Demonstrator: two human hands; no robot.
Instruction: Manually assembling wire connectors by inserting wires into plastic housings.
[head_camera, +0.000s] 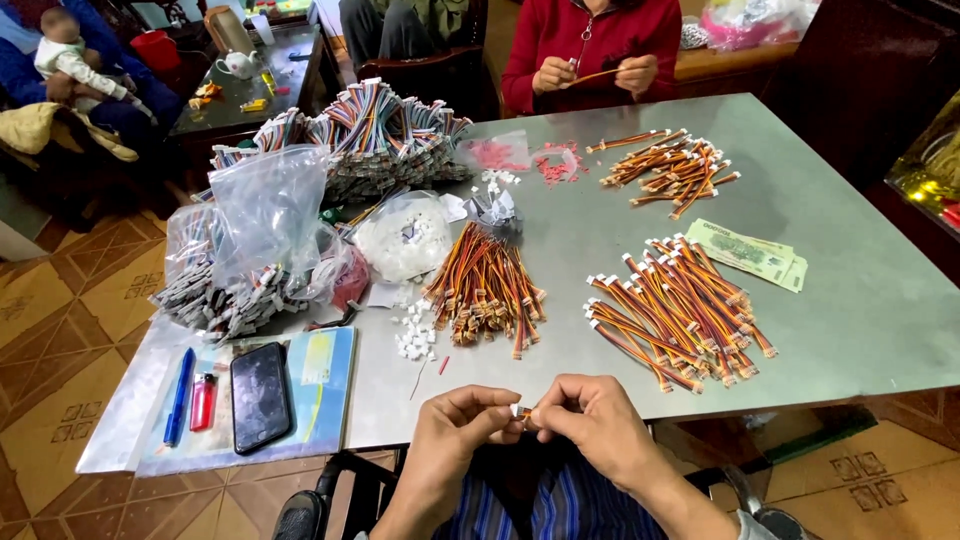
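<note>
- The left hand (462, 420) and the right hand (592, 418) meet just below the near edge of the worktop (850, 300), fingertips pressed together on a small white connector (522, 411) pinched between them.
- On the worktop just beyond the hands lie loose white connectors (416, 332), a bundle of orange-and-yellow wire leads (490, 285) and, to the right, a larger fanned pile of leads (680, 310).
- A black phone (260, 396), a blue pen (178, 396) and a red lighter (203, 401) lie to the left.
- Across the worktop, a person in a red top (590, 40) holds a lead in both hands.

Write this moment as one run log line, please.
left hand: pinching small white connector | right hand: pinching same connector | nearest: wire harness bundle, loose white connectors | metal table
</note>
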